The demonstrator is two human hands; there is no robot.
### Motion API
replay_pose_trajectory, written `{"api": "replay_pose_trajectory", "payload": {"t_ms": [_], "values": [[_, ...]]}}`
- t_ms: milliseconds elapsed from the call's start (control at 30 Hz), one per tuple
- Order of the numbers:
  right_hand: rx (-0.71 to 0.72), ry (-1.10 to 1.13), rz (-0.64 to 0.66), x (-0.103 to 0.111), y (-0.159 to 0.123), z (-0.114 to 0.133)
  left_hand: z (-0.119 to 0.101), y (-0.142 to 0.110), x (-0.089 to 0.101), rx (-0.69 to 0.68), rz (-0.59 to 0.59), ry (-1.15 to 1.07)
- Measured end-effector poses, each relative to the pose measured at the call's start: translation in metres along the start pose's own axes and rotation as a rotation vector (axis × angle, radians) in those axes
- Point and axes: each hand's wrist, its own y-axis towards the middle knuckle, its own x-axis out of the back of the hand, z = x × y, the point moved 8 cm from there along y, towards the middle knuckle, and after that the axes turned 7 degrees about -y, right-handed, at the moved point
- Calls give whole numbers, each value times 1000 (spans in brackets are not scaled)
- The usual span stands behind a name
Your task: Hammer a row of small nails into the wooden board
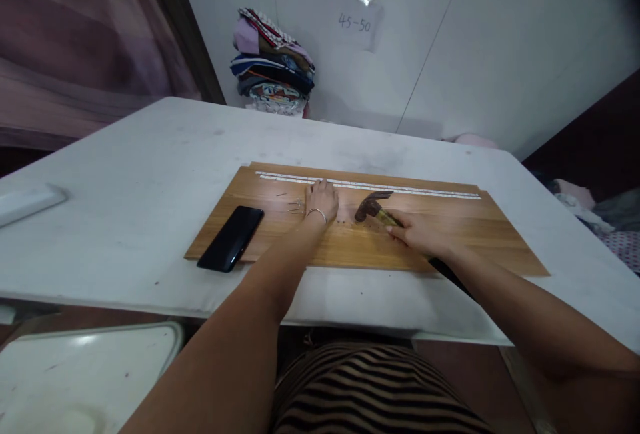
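My right hand (413, 233) is closed around the handle of a claw hammer (371, 207). The hammer's dark metal head is low over the middle of a wooden board (450, 237), and the black end of its handle shows below my wrist. A bracelet circles my left wrist; my left hand (323, 199) rests on the board, fingers together and reaching the two white marked strips (400, 189), fingertips hard to see. Several loose nails (296, 206) lie just left of that hand. Small dark points (343, 222) dot the wood between my hands.
A black phone (231, 237) lies across the board's left edge. The board sits on a white table (135, 187). Folded clothes (274, 64) are stacked against the back wall, below papers with handwriting (357, 24). A pale stool (90, 374) stands at the lower left.
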Motion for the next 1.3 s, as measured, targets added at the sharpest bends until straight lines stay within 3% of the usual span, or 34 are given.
{"api": "replay_pose_trajectory", "payload": {"t_ms": [367, 1300], "values": [[55, -3, 11, -5, 3, -5, 0, -1, 0, 7, 5, -2], [3, 27, 14, -4, 2, -7, -2, -1, 2, 5, 14, -2]]}}
